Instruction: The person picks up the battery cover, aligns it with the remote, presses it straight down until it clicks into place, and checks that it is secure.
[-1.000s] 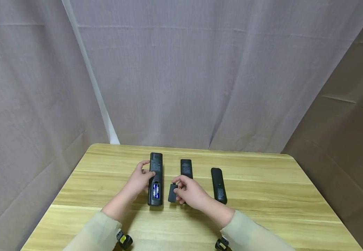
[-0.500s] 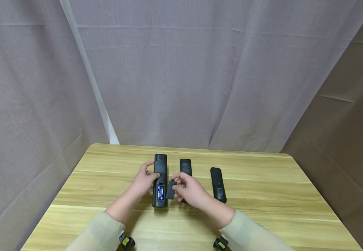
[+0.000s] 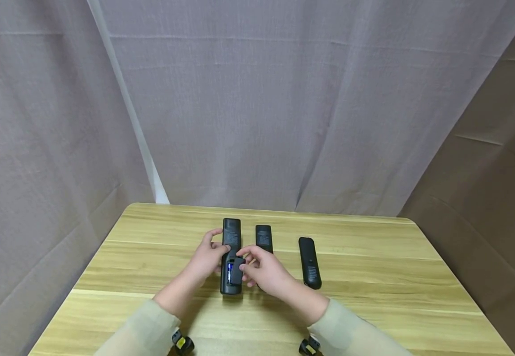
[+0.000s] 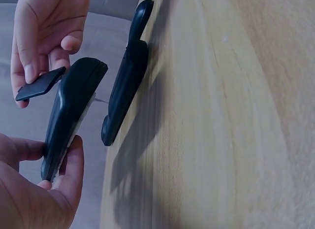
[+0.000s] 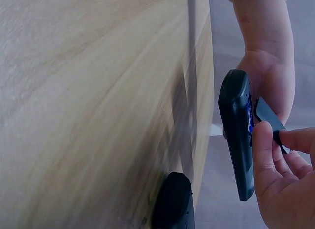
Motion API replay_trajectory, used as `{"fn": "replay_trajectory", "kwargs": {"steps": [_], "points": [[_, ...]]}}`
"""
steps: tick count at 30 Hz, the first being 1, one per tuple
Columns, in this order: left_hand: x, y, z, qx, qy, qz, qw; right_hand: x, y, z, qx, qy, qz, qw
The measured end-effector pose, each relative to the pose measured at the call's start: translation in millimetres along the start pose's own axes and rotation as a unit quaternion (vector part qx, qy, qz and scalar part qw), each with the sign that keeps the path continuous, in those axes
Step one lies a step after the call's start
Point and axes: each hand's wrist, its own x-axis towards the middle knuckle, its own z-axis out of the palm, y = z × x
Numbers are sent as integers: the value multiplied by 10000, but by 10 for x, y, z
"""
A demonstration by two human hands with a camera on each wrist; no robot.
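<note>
My left hand (image 3: 207, 257) grips a black remote control (image 3: 232, 229) by its sides, back face up, raised above the table. Blue batteries (image 3: 230, 273) show in its uncovered compartment near the lower end. With thumb and fingers my right hand (image 3: 267, 270) pinches a small black battery cover (image 3: 237, 271), which hangs over the right part of the compartment. In the left wrist view the cover (image 4: 42, 85) is tilted above the remote's back (image 4: 74, 93). The right wrist view shows the cover (image 5: 269, 116) at an angle to the remote (image 5: 234, 115), its far edge close to the compartment.
A second black remote (image 3: 263, 236) lies on the wooden table (image 3: 373, 306), partly hidden behind my right hand. Farther right lies a third remote (image 3: 310, 263). A grey curtain (image 3: 239, 123) hangs behind the table's back edge.
My left hand has moved the remote to the right. My right hand has brought the battery cover left, from beside the remote to over its compartment, now hiding part of the batteries.
</note>
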Motion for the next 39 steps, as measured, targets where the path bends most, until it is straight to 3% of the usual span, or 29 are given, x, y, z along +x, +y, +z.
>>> {"fn": "replay_trajectory", "kwargs": {"steps": [2, 13, 24, 33, 39], "points": [[41, -54, 4, -56, -21, -21, 10000, 1, 3, 10, 80, -22, -19, 10000], [40, -53, 29, -99, -118, -59, 9999, -12, 48, 36, 162, -191, -106, 9996], [10, -44, 53, -88, -190, -33, 9998, 13, 73, 27, -215, -281, -153, 9993], [-11, -47, 57, -46, -267, 41, 9996, 22, 127, 16, -848, -169, -264, 9959], [-9, -58, 69, -44, -271, 41, 9996, 43, 168, 21, -982, -85, -387, 9944]]}}
